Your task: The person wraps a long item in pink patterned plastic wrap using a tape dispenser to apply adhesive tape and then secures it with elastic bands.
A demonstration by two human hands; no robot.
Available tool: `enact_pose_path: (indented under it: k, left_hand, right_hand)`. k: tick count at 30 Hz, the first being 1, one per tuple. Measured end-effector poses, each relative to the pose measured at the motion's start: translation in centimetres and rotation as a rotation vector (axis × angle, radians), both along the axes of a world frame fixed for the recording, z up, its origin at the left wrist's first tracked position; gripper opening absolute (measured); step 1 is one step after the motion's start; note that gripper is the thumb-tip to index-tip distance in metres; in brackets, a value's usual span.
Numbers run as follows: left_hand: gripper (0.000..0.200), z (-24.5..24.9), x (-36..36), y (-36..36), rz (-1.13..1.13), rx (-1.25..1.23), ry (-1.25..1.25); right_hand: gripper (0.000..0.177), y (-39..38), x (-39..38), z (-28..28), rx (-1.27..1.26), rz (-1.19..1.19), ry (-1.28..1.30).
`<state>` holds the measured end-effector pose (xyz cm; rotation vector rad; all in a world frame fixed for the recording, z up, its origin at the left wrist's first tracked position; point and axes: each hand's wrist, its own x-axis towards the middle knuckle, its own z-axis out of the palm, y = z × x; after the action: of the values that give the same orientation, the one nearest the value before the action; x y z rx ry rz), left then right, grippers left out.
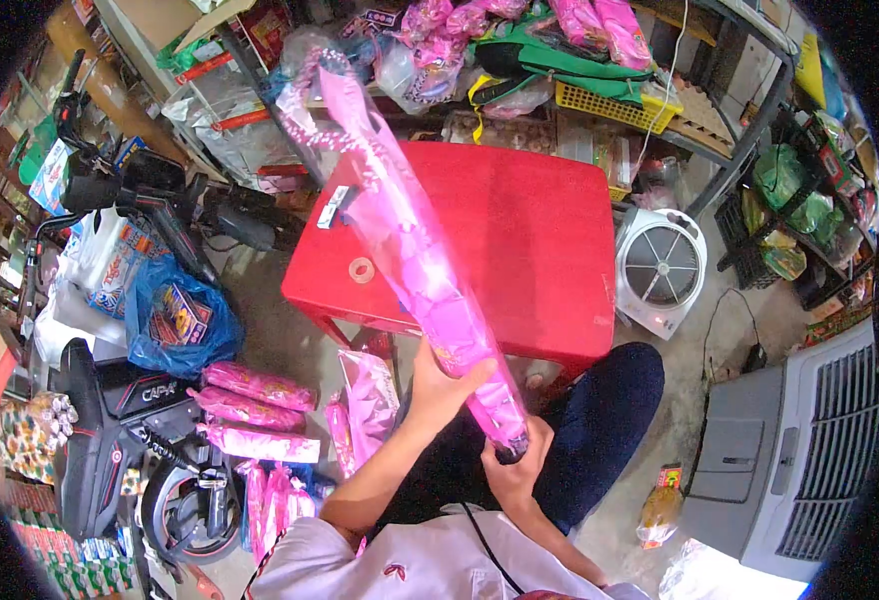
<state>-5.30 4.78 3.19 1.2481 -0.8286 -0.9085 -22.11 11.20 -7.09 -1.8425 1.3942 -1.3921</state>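
A long pink package [425,265] in clear plastic slants across my view, its far end over the back left of the red table [550,230]. A pink-and-white cord or trim loops at that far end. My left hand [445,385] is wrapped round the lower part of the package. My right hand [522,462] grips its near end, where a dark tip shows. What lies inside the wrapping I cannot make out. On the tabletop are a tape roll [361,270] and a small white-and-black box [334,207], both left of the package.
Pink wrapped packages [255,395] lie on the floor at left, near a black motorbike [95,440] and a blue plastic bag [175,320]. A white fan [662,265] stands right of the table. A grey air cooler [810,450] is at right. Loaded shelves line the back.
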Motion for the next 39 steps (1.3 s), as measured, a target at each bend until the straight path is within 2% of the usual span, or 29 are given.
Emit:
enact_pose_path:
  k: [4, 5, 8, 9, 10, 12, 14, 15, 18, 21, 24, 25, 26, 27, 29, 31, 33, 34, 35, 36, 37, 39]
  left_hand:
    - [0.068, -3.0, 2.4, 0.0, -0.027, -0.096, 0.350]
    - [0.080, -3.3, 2.9, 0.3, -0.094, -0.132, 0.496]
    - [0.094, -4.5, 4.6, -0.5, -0.263, -0.176, 0.664]
    - [0.104, -4.1, 4.6, -1.0, -0.322, -0.161, 0.599]
    - [0.105, -3.3, 4.6, -1.4, -0.375, -0.169, 0.648]
    - [0.107, -1.9, 4.3, -2.2, -0.487, -0.187, 0.747]
    - [0.120, -1.6, 4.0, -2.9, -0.517, -0.141, 0.696]
    - [0.127, -1.6, 3.8, -3.2, -0.530, -0.120, 0.669]
    - [0.133, -2.4, 2.8, -3.3, -0.537, -0.077, 0.775]
    - [0.132, -4.2, 2.8, -3.8, -0.667, -0.156, 0.920]
    - [0.129, -3.0, 2.7, -3.7, -0.536, -0.030, 0.763]
    - [0.125, -4.3, 2.9, -3.5, -0.382, 0.020, 0.696]
    - [0.122, -6.6, 3.2, -3.5, -0.234, 0.066, 0.626]
    - [0.119, -6.2, 3.1, -3.7, -0.087, 0.112, 0.553]
    - [0.112, -5.2, 2.8, -3.5, -0.093, -0.008, 0.343]
    - [0.099, -2.9, 2.7, -3.7, -0.151, -0.127, 0.145]
    - [0.090, -2.2, 2.0, -3.6, -0.119, -0.127, 0.077]
    - [0.087, -2.1, 1.8, -3.6, -0.102, -0.126, 0.043]
    - [0.082, -2.8, 2.1, -3.7, -0.065, -0.060, 0.049]
    - [0.080, -3.2, 2.6, -3.8, -0.114, -0.045, 0.210]
    - [0.078, -3.4, 3.3, -3.9, -0.164, -0.032, 0.372]
    - [0.079, -3.1, 4.3, -3.6, -0.266, 0.061, 0.597]
  right_hand:
    - [0.057, -0.3, -1.2, 1.3, 0.033, 0.166, -0.077]
    - [0.055, -0.3, -1.6, 1.7, 0.065, 0.186, -0.121]
    - [0.060, -0.9, -2.3, 1.8, 0.161, 0.183, -0.192]
    - [0.063, -1.1, -2.3, 1.9, 0.221, 0.189, -0.295]
    - [0.066, -1.5, -2.3, 2.1, 0.279, 0.192, -0.396]
    - [0.075, -2.7, -3.1, 2.9, 0.551, 0.445, -0.610]
    - [0.080, -3.4, -5.2, 1.1, 0.893, 0.766, -0.717]
    - [0.084, -3.8, -5.6, 2.0, 1.007, 0.888, -0.726]
    - [0.085, -2.8, -5.7, 2.6, 1.138, 0.952, -0.633]
    - [0.086, -2.3, -4.6, 2.9, 1.096, 0.915, -0.688]
    - [0.085, -1.7, -3.6, 2.8, 0.992, 0.806, -0.663]
    - [0.084, -1.5, -3.4, 2.8, 0.953, 0.758, -0.645]
    - [0.082, -1.6, -3.2, 2.9, 0.893, 0.716, -0.596]
    - [0.080, -1.7, -2.9, 3.1, 0.835, 0.673, -0.547]
    - [0.079, -2.5, -2.1, 4.3, 0.750, 0.554, -0.444]
    - [0.083, -3.0, -1.7, 4.6, 0.550, 0.409, -0.173]
    - [0.089, -3.5, -1.3, 5.4, 0.340, 0.299, 0.032]
    - [0.088, -3.7, -1.4, 5.7, 0.306, 0.341, 0.049]
    - [0.088, -4.0, -1.6, 6.0, 0.273, 0.382, 0.066]
    - [0.087, -4.2, -2.0, 6.1, 0.239, 0.421, 0.082]
    - [0.078, -4.4, -2.5, 6.0, 0.245, 0.467, 0.116]
    - [0.072, -5.4, -3.6, 5.2, 0.360, 0.533, -0.040]
